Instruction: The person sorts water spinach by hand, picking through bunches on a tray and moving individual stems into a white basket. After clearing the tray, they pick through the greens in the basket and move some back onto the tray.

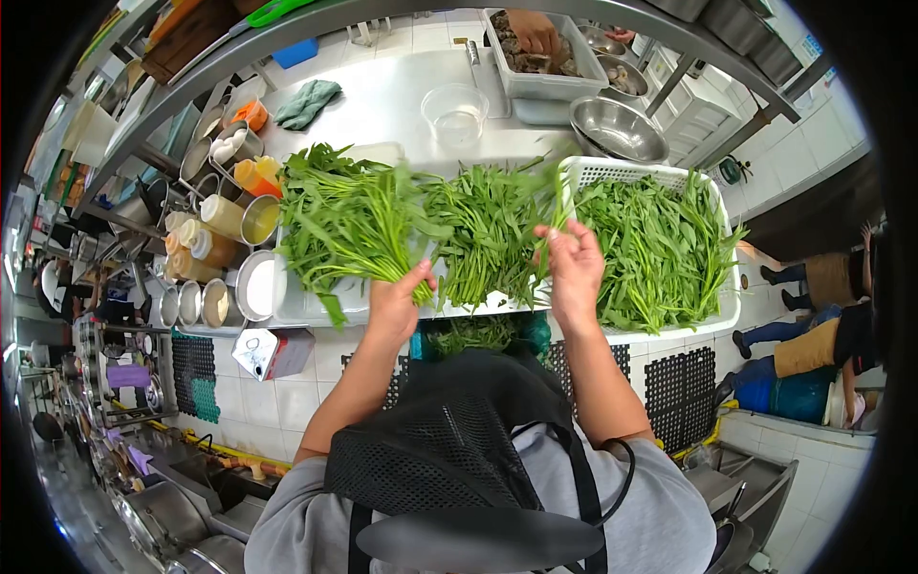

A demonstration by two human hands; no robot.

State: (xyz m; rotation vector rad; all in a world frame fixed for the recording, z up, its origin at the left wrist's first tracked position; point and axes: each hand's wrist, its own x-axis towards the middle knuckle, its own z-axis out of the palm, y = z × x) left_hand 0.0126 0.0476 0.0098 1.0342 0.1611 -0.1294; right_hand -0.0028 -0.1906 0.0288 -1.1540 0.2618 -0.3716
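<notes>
My left hand [402, 301] is closed around the stems of a thick bunch of water spinach [354, 215], whose leaves fan out up and to the left. Between finger and thumb, my right hand [572, 263] pinches a few water spinach stems [559, 201], blurred at the top. Between my hands a loose pile of water spinach [478, 215] lies on a white tray [349, 292]. Just right of my right hand stands a white perforated basket [732, 311] filled with more water spinach [655, 249].
Sauce bottles [215, 249] and small metal containers line the left side. Behind are a clear plastic bowl [455, 113], a green cloth [306, 103] and a metal bowl [620, 129]. Another person's hand [535, 33] reaches into a plastic tub [550, 86]. An overhead rail crosses above.
</notes>
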